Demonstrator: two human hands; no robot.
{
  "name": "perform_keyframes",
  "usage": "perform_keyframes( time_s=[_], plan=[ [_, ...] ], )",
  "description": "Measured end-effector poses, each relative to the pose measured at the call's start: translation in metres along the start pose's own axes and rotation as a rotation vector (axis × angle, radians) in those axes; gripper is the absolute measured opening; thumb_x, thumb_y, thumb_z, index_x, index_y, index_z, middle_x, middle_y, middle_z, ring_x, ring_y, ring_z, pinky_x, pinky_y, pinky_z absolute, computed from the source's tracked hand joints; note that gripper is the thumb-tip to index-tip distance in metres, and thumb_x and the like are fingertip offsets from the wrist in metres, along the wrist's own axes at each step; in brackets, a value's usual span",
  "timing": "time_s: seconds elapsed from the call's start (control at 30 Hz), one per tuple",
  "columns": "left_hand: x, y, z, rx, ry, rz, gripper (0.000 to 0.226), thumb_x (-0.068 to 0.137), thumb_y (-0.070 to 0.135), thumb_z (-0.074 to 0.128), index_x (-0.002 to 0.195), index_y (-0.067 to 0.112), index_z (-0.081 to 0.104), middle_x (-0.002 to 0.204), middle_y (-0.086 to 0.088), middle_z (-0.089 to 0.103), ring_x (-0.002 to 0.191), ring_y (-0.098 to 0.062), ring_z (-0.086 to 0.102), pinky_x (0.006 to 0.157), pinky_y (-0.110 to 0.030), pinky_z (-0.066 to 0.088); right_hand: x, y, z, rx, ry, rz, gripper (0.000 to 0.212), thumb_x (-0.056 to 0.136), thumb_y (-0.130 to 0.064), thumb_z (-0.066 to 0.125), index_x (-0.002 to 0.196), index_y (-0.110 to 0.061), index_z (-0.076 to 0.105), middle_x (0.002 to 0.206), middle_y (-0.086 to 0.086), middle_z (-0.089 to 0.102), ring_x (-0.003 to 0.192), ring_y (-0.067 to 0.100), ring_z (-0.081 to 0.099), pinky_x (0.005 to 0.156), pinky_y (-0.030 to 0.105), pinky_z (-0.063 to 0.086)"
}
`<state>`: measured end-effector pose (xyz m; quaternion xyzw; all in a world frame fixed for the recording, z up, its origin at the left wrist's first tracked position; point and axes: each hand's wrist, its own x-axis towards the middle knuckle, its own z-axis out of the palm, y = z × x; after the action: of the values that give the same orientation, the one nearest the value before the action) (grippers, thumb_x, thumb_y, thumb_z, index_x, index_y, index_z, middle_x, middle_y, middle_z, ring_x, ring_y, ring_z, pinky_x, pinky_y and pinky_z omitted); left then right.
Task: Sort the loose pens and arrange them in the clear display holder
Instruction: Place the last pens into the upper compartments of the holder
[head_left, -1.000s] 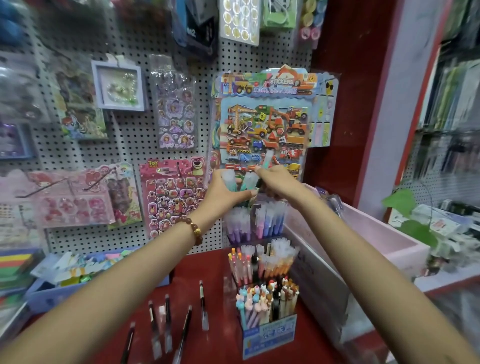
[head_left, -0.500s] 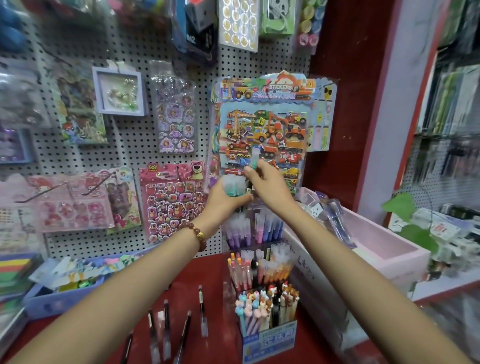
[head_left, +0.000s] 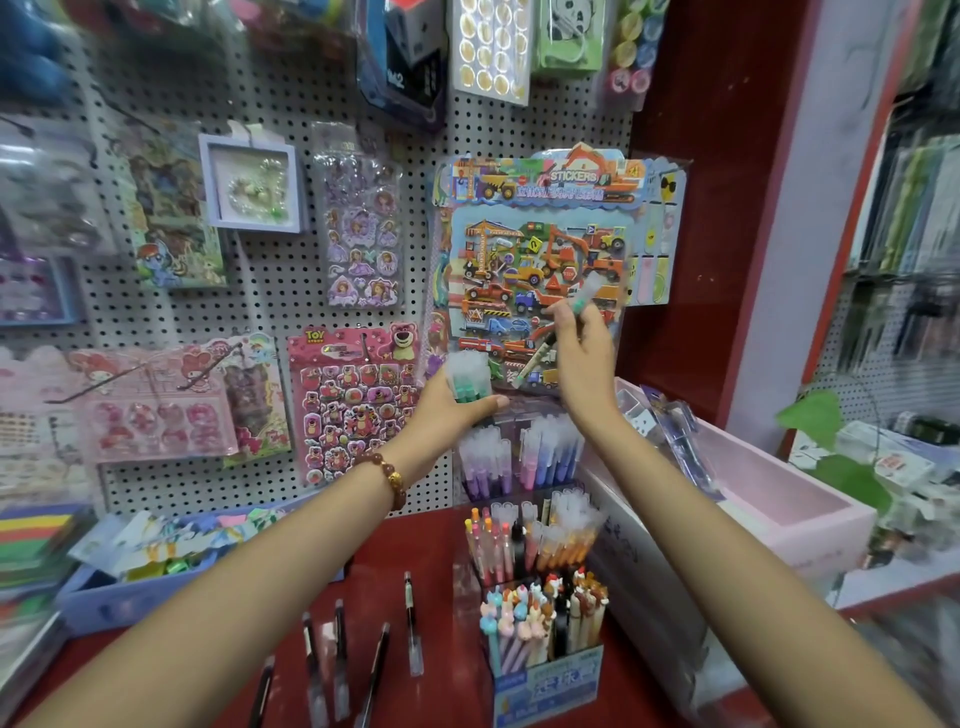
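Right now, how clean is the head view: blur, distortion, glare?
Head view: right hand and the green-capped pen it pinches are smeared; left hand gripping the pen bunch is sharper; pegboard lines bow and the edges go soft; lighting even, no harsh glare.

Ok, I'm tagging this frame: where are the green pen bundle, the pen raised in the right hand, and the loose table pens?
green pen bundle (head_left: 469, 375): head view, clear caps.
raised pen (head_left: 589, 289): head view, its cap.
loose table pens (head_left: 412, 623): head view, rightmost pen's barrel.
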<state>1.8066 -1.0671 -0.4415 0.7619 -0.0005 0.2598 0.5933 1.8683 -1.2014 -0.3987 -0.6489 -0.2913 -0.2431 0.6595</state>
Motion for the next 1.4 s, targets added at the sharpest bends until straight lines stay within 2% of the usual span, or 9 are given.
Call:
perform_keyframes(
  time_s=[0.23, 0.33, 0.5, 0.7, 0.8, 0.9, 1.07, 1.23, 1.4],
  plan=[
    [-0.004, -0.001, -0.001, -0.047, -0.011, 0.042, 0.039, 0.083, -0.003, 0.064, 0.119, 0.008, 0.053, 0.098, 0.002, 0.064, 0.084, -0.001, 0.062, 0.067, -0.011, 0.049, -0.012, 0.012, 0.005, -0.412, -0.592, -0.057, 0.023, 0.096, -0.023, 0.053, 0.116, -0.013, 0.054, 0.085, -0.005, 0.059, 0.078, 0.015, 0.056, 0.071, 0.032, 0.049],
    [-0.004, -0.002, -0.001, -0.08, -0.01, 0.039, 0.047, 0.081, -0.007, 0.065, 0.123, 0.005, 0.051, 0.104, -0.001, 0.065, 0.089, -0.004, 0.063, 0.069, -0.013, 0.05, -0.015, 0.016, 0.005, -0.484, -0.605, -0.092, 0.031, 0.095, -0.024, 0.053, 0.124, -0.012, 0.051, 0.075, -0.013, 0.053, 0.071, 0.011, 0.052, 0.067, 0.031, 0.042],
    [-0.003, -0.002, -0.001, -0.045, 0.003, 0.021, 0.046, 0.08, -0.008, 0.065, 0.123, 0.002, 0.052, 0.103, -0.004, 0.064, 0.089, -0.009, 0.062, 0.067, -0.013, 0.051, -0.012, 0.014, 0.003, -0.321, -0.608, -0.051, 0.016, 0.094, -0.022, 0.054, 0.108, -0.017, 0.053, 0.077, 0.0, 0.06, 0.075, 0.02, 0.06, 0.072, 0.036, 0.049],
    [-0.003, 0.0, -0.001, 0.001, -0.008, 0.038, 0.039, 0.083, -0.009, 0.061, 0.119, 0.003, 0.053, 0.099, -0.003, 0.063, 0.086, -0.007, 0.061, 0.067, -0.012, 0.05, -0.008, 0.017, 0.007, -0.368, -0.662, -0.063, 0.002, 0.093, -0.014, 0.054, 0.094, -0.014, 0.053, 0.074, -0.005, 0.054, 0.066, 0.008, 0.05, 0.063, 0.023, 0.04],
    [-0.002, 0.002, -0.002, 0.016, -0.022, 0.026, 0.039, 0.081, -0.008, 0.063, 0.117, 0.005, 0.054, 0.099, -0.003, 0.063, 0.089, -0.012, 0.062, 0.066, -0.014, 0.052, -0.007, 0.011, 0.004, -0.411, -0.732, -0.081, 0.007, 0.093, -0.011, 0.053, 0.098, -0.014, 0.049, 0.073, -0.007, 0.051, 0.063, 0.004, 0.047, 0.056, 0.013, 0.037],
    [-0.004, 0.006, -0.004, 0.029, -0.012, 0.043, 0.043, 0.077, -0.012, 0.065, 0.113, 0.008, 0.053, 0.096, -0.003, 0.063, 0.086, -0.013, 0.062, 0.063, -0.015, 0.051, -0.009, 0.008, 0.001, -0.397, -0.79, -0.032, 0.016, 0.094, -0.012, 0.052, 0.11, -0.014, 0.047, 0.075, -0.006, 0.055, 0.062, 0.004, 0.049, 0.059, 0.02, 0.041],
    [-0.011, 0.008, -0.007, 0.022, 0.009, 0.02, 0.054, 0.071, -0.008, 0.074, 0.115, 0.012, 0.05, 0.104, -0.007, 0.064, 0.096, -0.018, 0.064, 0.075, -0.024, 0.055, -0.012, 0.01, -0.003, -0.368, -0.745, 0.025, 0.026, 0.092, -0.012, 0.056, 0.118, -0.008, 0.053, 0.076, -0.003, 0.051, 0.062, 0.005, 0.046, 0.06, 0.017, 0.041],
    [-0.024, 0.017, -0.015, 0.056, 0.054, -0.064, 0.056, 0.071, -0.004, 0.076, 0.115, 0.009, 0.043, 0.114, -0.009, 0.06, 0.097, -0.013, 0.06, 0.074, -0.016, 0.051, -0.023, -0.007, -0.008, -0.348, -0.571, -0.048, 0.039, 0.09, -0.011, 0.058, 0.127, -0.012, 0.045, 0.089, -0.002, 0.046, 0.056, 0.002, 0.04, 0.053, 0.011, 0.038],
    [-0.056, 0.033, -0.034, 0.177, 0.126, 0.025, 0.064, 0.079, 0.006, 0.073, 0.131, 0.007, 0.037, 0.118, -0.003, 0.051, 0.109, -0.014, 0.051, 0.085, -0.016, 0.043, -0.063, -0.036, -0.011, -0.031, -0.381, -0.076, 0.018, 0.09, -0.004, 0.053, 0.1, -0.019, 0.051, 0.081, -0.005, 0.046, 0.059, 0.001, 0.039, 0.059, 0.017, 0.035]
  ],
)
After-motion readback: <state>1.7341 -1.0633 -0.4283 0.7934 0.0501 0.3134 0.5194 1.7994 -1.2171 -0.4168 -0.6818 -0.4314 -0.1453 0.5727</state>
